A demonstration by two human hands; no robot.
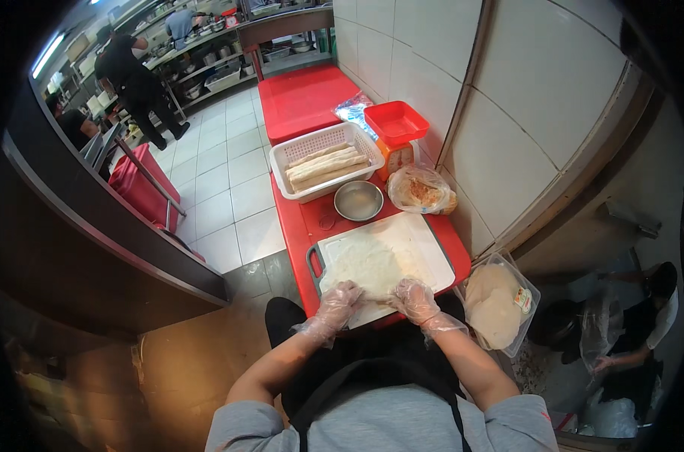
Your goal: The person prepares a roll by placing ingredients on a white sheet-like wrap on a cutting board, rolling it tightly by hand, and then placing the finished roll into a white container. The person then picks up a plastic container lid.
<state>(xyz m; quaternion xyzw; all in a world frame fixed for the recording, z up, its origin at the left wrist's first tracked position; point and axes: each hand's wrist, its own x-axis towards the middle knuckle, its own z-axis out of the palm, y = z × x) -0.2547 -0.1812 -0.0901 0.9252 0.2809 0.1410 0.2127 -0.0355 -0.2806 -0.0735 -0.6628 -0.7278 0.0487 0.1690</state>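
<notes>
A thin pale wrapper sheet (361,263) lies spread on a white cutting board (432,254) with a grey handle. Both hands wear clear plastic gloves. At the sheet's near edge, my left hand (342,302) pinches the left side of a folded part. My right hand (418,302) grips the same fold on the right. What the fold holds is mostly hidden by my fingers. Beyond the board stands a metal bowl (359,201) of cloudy liquid. A plastic bag (422,189) with orange-brown shredded filling sits to its right. Several long pale rolls (327,166) lie in a white perforated basket (313,141).
An orange dial scale (395,157) with a red tray (396,121) stands near the tiled wall. To my right, a clear plastic container (531,282) holds stacked wrappers (493,305). Other people (130,79) work in the kitchen, and one person (638,327) is at the lower right.
</notes>
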